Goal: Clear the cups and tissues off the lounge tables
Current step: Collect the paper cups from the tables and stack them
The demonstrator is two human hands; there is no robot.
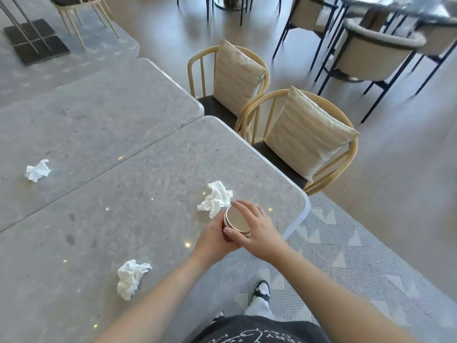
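- Tables [103, 125]: two grey stone tops pushed edge to edge.
- Chairs [306, 144]: two with striped cushions, along the right side.
- Tissues: crumpled, one far left [37, 170], one near [131, 277], one [216, 198] just beside the cups.
- Cups [237, 220]: stacked, above the near table's right part.
- Left hand [214, 240]: wrapped round the stack's side.
- Right hand [254, 230]: fingers curled over the rim.

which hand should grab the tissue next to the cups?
Probably right. Its fingers already lie beside that tissue over the stacked cups, while the left hand wraps the stack from below and can keep holding it.
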